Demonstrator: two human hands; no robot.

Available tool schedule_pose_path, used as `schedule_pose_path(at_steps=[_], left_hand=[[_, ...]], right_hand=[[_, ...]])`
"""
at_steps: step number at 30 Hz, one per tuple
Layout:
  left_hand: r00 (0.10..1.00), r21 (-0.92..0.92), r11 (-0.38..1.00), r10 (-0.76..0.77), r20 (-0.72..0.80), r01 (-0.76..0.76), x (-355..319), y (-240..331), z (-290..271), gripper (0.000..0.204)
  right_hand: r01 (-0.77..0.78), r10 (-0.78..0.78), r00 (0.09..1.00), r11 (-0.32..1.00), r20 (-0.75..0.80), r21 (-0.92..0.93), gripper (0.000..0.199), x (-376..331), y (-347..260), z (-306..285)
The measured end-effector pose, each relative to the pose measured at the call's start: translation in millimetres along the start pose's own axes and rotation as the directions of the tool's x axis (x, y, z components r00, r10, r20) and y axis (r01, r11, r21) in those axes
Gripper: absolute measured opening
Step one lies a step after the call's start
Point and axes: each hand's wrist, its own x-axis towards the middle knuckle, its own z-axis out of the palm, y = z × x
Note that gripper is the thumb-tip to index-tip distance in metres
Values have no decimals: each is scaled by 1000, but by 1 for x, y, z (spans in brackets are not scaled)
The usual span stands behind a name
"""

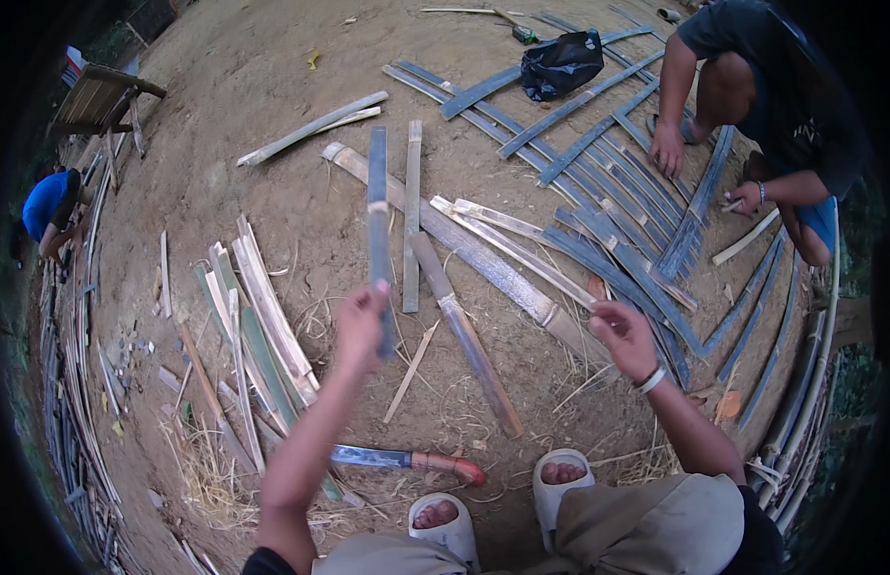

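Outdoors, on bare dirt ground (273,86), a long bluish bamboo strip (378,201) is held at its near end by the left hand (361,326), fingers closed round it; the strip runs straight away from the person. The right hand (622,335) is raised just right of the strip, loosely curled, nothing clearly gripped; whether a thin sliver is pinched cannot be told.

Landmark: the held strip.
- Just right of it, a second pale slat (411,216) lies parallel, and a brown split culm (464,331) slants toward the person's feet.
- Left of it, a bundle of pale and green slats (258,326) lies on the ground.
- Nearer the person than its held end, a machete with a reddish handle (407,460) lies flat beside the light sandals (445,522).
- Far right of it, a woven lattice of blue strips (617,182) is spread out, with another person's hand (667,149) pressed on it; a black bag (560,62) sits beyond.
- Far left, someone in a blue shirt (45,203) crouches.

Judgement on handling: the strip is likely best kept low and aligned with its neighbours, the free hand brought under its middle so the long, springy length does not whip or twist. Split edges look sharp; sliding the palm along them is best avoided.
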Motion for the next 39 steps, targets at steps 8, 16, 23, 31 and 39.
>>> schedule_pose_path(at_steps=[8, 16, 23, 31, 39], left_hand=[[883, -158, 970, 233, 407, -183, -223, -38, 113, 19], [631, -143, 832, 507, 588, -536, -255, -123, 81, 23], [718, 205, 723, 526, 455, -660, -295, -189, 2, 18], [735, 317, 705, 423, 529, -634, -297, -182, -46, 21], [732, 333, 701, 394, 556, -630, -308, -171, -58, 23]], right_hand=[[-440, 188, 876, 689, 444, 575, 51, -57, -87, 75], [150, -191, 980, 887, -50, -436, 48, -63, 13, 6], [169, -383, 912, 671, -143, -722, 62, -45, 19, -47], [675, -517, 720, 676, 463, -296, 50, -92, -21, 128], [649, -166, 595, 677, 786, -349, 60, -133, -60, 201]])
